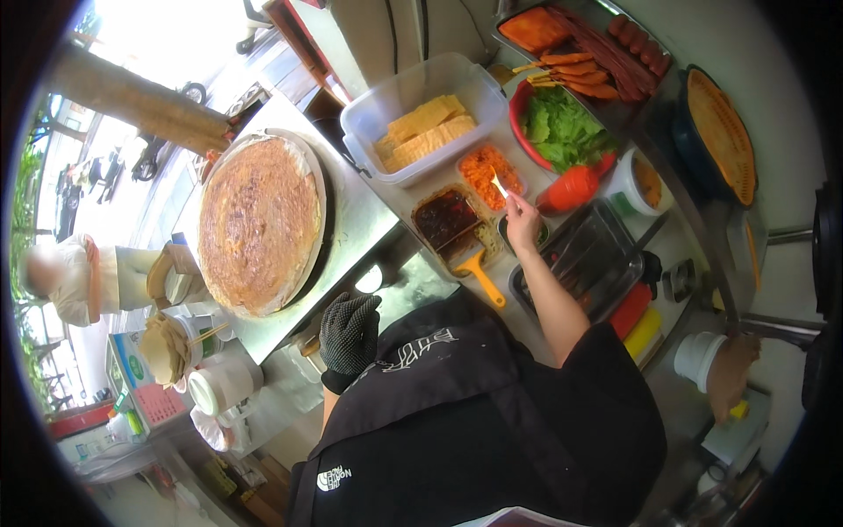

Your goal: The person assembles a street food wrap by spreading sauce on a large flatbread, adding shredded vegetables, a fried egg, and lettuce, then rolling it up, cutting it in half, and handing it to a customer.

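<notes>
My bare right hand (524,224) grips a small white spoon (500,185), its tip in a container of shredded orange carrot (480,169). My left hand (349,334) wears a dark dotted glove and is closed near my body, with nothing visible in it. Ahead of that glove lies a large round browned pancake (260,225) on a round griddle (327,211). Close to the carrot, a tray of dark sauce (446,218) adjoins an orange-handled brush (481,274). A small container (543,235) is partly hidden beneath my right hand.
A clear bin (362,132) holds yellow crisp sheets. Lettuce (566,127) fills a red bowl beside a red squeeze bottle (571,189). Sausages and meat strips lie in a metal tray (606,110). A black tray (606,233) sits right of my arm. Someone (83,277) stands beyond the griddle.
</notes>
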{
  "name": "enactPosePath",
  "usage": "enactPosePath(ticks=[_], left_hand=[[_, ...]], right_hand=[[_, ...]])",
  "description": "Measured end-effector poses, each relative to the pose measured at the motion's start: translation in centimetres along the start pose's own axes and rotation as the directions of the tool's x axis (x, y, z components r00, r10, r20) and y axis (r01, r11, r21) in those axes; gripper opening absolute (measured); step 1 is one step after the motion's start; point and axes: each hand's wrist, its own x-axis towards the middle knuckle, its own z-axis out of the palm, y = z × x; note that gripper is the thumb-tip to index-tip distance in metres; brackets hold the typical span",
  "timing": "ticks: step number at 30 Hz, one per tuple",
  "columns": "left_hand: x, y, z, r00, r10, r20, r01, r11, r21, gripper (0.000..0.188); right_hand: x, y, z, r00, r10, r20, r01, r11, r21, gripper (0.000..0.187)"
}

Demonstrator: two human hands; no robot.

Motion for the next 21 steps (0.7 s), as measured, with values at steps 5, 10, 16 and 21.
enactPosePath(ticks=[5, 10, 16, 21], left_hand=[[-0.2, -0.8, -1.8, 0.999, 0.042, -0.012, -0.042, 0.999, -0.003, 0.019], [-2.7, -3.0, -2.9, 0.999, 0.012, -0.039, -0.014, 0.999, -0.045, 0.020], [-7.0, -6.4, -5.4, 0.998, -0.038, -0.058, 0.033, 0.997, -0.076, 0.023], [-9.8, -8.5, -7.8, 0.996, -0.047, -0.071, 0.047, 0.999, 0.003, 0.024]], right_hand=[[0.6, 0.2, 0.9, 0.872, 0.485, 0.070, -0.420, 0.666, 0.617, 0.020], [-0.9, -0.7, -0.4, 0.844, 0.526, 0.106, -0.427, 0.539, 0.726, 0.017], [-5.4, -8.6, -1.0, 0.937, 0.290, 0.196, -0.343, 0.646, 0.682, 0.023], [-11.5, -20.0, 6.9, 0.895, -0.004, 0.447, -0.319, 0.694, 0.646, 0.027]])
